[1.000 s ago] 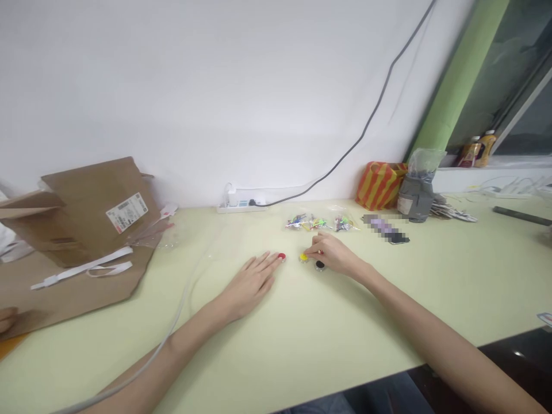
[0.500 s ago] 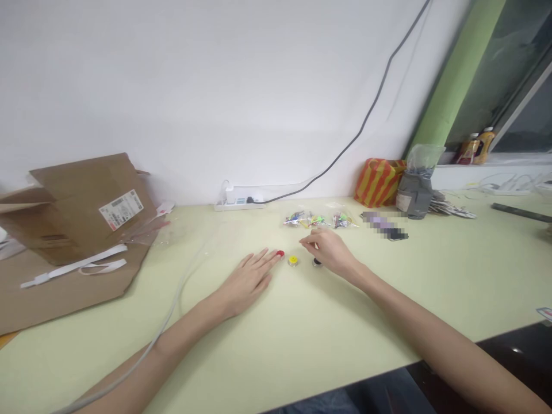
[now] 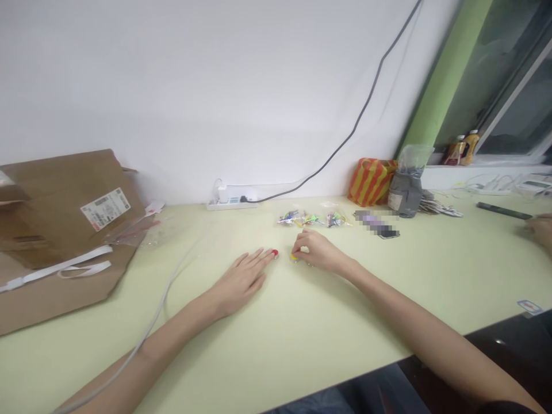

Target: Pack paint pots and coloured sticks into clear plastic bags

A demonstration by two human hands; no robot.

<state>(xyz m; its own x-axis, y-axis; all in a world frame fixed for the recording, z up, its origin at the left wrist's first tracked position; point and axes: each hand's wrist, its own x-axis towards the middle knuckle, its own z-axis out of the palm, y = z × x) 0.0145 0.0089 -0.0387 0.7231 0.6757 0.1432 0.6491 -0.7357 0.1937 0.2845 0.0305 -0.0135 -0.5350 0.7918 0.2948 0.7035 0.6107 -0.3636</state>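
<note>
My left hand (image 3: 242,283) lies flat on the pale green table (image 3: 276,339), fingers stretched out. Its fingertips touch a small round red-topped piece (image 3: 275,253). Opposite it, my right hand (image 3: 317,251) has thumb and index finger pinched at a small yellow-topped piece (image 3: 294,257), which stands on the table just right of the red one. The fingers cover part of the yellow piece. A black-topped piece seen earlier is now hidden by my right hand.
Behind the hands lie clear bags of colourful small parts (image 3: 310,218). A cardboard box (image 3: 56,213) stands left, a power strip (image 3: 233,201) by the wall. A white cable (image 3: 166,293) crosses my left forearm. Another person's hand (image 3: 541,230) shows at far right.
My right hand has come down and left onto the yellow piece, covering the black one. My left hand keeps touching the red piece. The view has shifted slightly; another person's hand appears at right.
</note>
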